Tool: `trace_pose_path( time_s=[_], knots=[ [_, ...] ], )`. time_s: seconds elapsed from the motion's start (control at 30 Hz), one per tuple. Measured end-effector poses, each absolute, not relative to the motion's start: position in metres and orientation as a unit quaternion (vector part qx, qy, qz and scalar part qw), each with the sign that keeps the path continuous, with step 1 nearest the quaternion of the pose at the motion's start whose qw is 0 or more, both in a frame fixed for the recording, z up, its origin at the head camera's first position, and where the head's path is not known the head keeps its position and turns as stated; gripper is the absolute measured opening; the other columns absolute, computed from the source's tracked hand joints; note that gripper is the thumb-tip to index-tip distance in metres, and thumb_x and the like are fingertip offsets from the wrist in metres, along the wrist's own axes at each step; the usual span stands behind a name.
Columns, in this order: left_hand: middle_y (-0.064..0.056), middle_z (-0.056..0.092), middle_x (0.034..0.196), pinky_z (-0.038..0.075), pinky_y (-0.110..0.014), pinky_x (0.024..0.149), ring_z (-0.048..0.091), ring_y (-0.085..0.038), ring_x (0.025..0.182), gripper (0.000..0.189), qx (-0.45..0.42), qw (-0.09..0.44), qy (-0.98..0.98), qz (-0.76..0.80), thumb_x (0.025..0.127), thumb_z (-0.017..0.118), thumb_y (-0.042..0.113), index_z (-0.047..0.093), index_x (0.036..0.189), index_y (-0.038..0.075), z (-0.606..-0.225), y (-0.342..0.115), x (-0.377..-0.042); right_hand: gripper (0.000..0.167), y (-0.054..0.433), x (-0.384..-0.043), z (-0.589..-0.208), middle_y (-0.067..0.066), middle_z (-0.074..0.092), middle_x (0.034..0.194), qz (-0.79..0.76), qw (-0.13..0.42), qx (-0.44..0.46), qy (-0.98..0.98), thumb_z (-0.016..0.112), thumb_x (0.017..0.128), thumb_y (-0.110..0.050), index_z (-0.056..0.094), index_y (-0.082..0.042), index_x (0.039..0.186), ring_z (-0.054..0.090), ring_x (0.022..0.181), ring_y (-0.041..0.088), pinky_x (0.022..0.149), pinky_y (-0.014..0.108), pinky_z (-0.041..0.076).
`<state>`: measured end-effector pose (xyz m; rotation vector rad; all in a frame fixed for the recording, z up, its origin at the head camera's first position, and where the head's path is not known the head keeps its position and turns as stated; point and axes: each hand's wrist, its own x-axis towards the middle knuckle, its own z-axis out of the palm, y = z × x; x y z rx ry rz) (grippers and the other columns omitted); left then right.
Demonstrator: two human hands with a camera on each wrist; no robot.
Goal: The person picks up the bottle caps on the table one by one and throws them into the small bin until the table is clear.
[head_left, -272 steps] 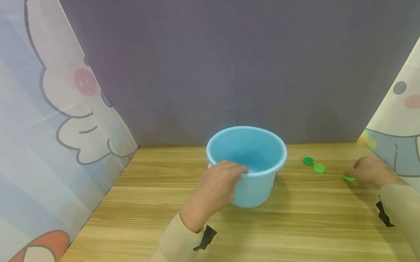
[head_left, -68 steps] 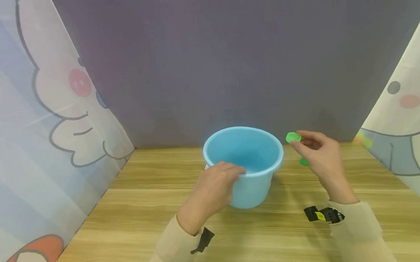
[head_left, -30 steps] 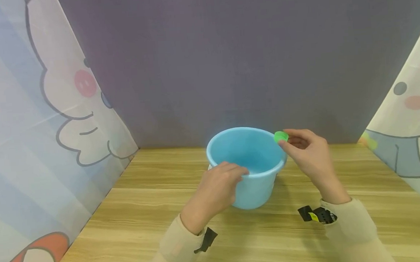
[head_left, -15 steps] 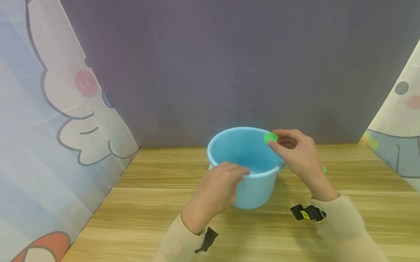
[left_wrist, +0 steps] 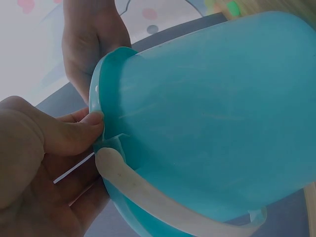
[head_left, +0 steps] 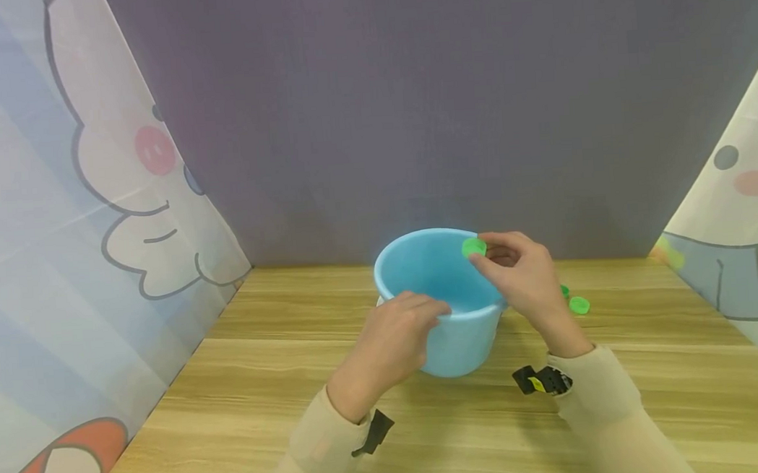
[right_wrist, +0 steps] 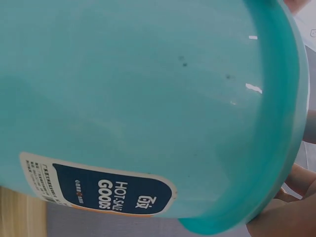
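Observation:
A light blue plastic bucket (head_left: 457,344) stands upright on the wooden table. My left hand (head_left: 388,337) grips its near left rim, thumb outside and fingers over the edge. In the left wrist view the bucket's white handle (left_wrist: 148,192) hangs close to that hand. Above the right side of the bucket's opening, my right hand (head_left: 528,278) pinches a bright green bottle cap (head_left: 474,247) between thumb and fingers. The right wrist view shows the bucket's side with a dark blue label (right_wrist: 111,190); the held cap is hidden there.
Right of the bucket, a light green cap (head_left: 579,305) lies on the table (head_left: 284,387), with a darker green cap (head_left: 565,291) partly behind the right wrist. A dark grey panel (head_left: 410,104) rises at the back. Printed curtains (head_left: 21,237) flank both sides.
My right hand picked up a green cap from the table at the right and carried it left to over the bucket. The left hand has stayed on the rim.

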<state>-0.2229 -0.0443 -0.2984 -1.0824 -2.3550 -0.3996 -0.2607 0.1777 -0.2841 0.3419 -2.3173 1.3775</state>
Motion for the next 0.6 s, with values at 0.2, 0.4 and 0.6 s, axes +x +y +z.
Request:
trace_pose_path(
  time_s=[0.2,0.4,0.6],
  knots=[
    [0.001,0.075,0.099,0.058,-0.031,0.079,0.068,-0.019,0.093,0.034,-0.396,0.249,-0.871,-0.149,0.081,0.074,-0.010,0.075,0.107,0.011,-0.2958,-0.0444,-0.2209,0.043,0.1758,-0.2619,-0.2838,0.014,0.064,0.114,0.492,0.216,0.127,-0.834,0.072,0.096,-0.026,0.066,-0.003,0.131,0.067,0.105,0.027,0.092,0.037,0.056],
    [0.001,0.075,0.099,0.058,-0.031,0.078,0.068,-0.019,0.093,0.035,-0.394,0.247,-0.873,-0.147,0.080,0.075,-0.010,0.075,0.107,0.011,-0.2954,-0.0446,-0.2206,0.043,0.1746,-0.2623,-0.2829,0.015,0.064,0.115,0.494,0.218,0.130,-0.831,0.072,0.096,-0.025,0.066,-0.002,0.132,0.067,0.106,0.029,0.095,0.047,0.055],
    [0.001,0.075,0.100,0.058,-0.030,0.078,0.068,-0.019,0.093,0.036,-0.393,0.244,-0.875,-0.145,0.080,0.075,-0.011,0.075,0.108,0.012,-0.2953,-0.0447,-0.2206,0.042,0.1740,-0.2624,-0.2823,0.014,0.064,0.115,0.492,0.226,0.129,-0.831,0.072,0.096,-0.023,0.066,-0.001,0.131,0.066,0.104,0.026,0.094,0.035,0.055]
  ],
)
